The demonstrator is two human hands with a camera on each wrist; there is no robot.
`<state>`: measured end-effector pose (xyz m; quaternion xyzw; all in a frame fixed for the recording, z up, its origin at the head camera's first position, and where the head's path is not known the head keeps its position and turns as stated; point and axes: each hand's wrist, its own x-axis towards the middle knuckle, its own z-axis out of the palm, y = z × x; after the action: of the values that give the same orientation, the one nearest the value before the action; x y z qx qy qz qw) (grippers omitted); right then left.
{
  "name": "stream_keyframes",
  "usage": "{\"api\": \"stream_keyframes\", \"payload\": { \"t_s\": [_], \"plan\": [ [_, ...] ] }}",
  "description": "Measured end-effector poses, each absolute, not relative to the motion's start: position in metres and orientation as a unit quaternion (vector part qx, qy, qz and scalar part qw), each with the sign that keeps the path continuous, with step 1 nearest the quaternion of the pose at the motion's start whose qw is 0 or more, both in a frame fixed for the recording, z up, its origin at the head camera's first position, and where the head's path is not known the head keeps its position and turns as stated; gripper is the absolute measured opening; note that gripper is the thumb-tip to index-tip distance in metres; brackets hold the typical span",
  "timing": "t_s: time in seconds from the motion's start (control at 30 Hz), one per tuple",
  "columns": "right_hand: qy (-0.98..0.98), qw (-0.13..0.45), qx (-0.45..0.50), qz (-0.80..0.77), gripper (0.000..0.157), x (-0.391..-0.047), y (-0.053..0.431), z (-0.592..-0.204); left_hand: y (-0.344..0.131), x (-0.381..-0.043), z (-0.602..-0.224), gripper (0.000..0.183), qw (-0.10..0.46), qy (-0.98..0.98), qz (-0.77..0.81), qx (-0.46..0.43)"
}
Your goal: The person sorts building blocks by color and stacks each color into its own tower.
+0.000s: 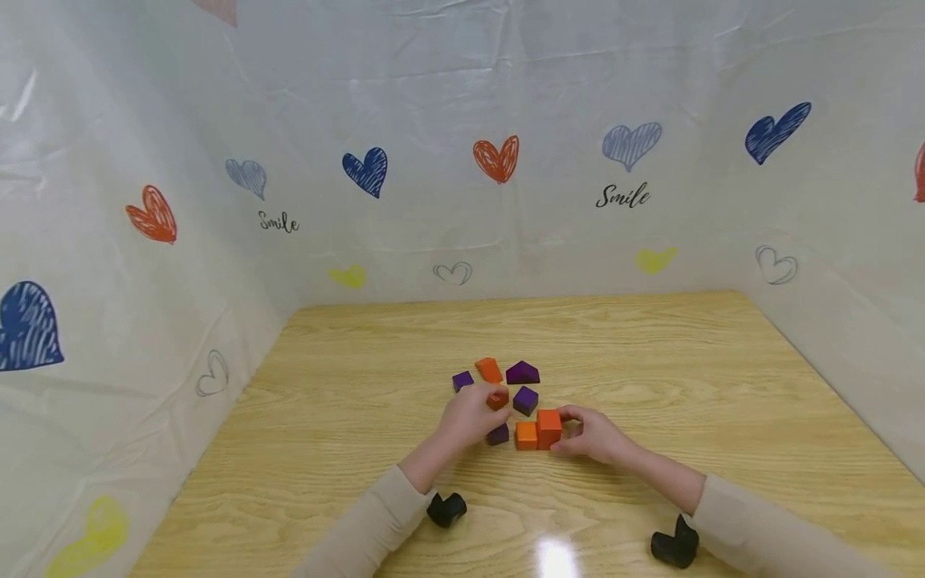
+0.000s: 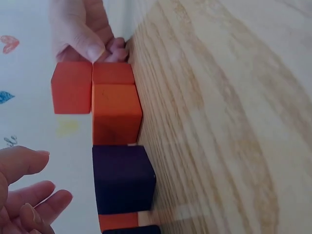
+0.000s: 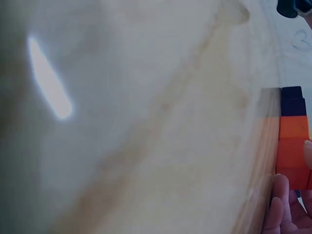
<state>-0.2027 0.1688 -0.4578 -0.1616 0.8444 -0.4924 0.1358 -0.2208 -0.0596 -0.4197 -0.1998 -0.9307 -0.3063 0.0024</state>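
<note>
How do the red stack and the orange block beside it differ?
The red stack is two blocks high; the orange block is one. The stack looks redder, the orange block lighter. The right hand touches the stack, not the orange block. Both stand on the table.

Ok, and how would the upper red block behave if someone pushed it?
The upper red block is probably stiff, given its crisp, straight edges. With flat faces, it seems likelier to slide than roll. Since it sits atop another red block, a sideways push might knock it off.
</note>
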Motion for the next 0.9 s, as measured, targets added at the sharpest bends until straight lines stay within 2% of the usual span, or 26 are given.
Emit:
{"api": "stream_keyframes", "payload": {
  "t_s": [0.2,0.47,0.9],
  "plan": [
    [0.838,0.133,-0.154,-0.506,0.055,-0.204,0.168,-0.462,-0.066,-0.233,-0.421,0.035,0.014,-0.938,-0.301,-0.174],
    [0.845,0.123,-0.148,-0.500,0.050,-0.203,0.168,-0.463,-0.064,-0.244,-0.424,0.037,-0.017,-0.956,-0.260,-0.134],
    [0.848,0.120,-0.154,-0.493,0.052,-0.204,0.169,-0.466,-0.051,-0.250,-0.430,0.026,-0.032,-0.979,-0.186,-0.077]
  ]
}}
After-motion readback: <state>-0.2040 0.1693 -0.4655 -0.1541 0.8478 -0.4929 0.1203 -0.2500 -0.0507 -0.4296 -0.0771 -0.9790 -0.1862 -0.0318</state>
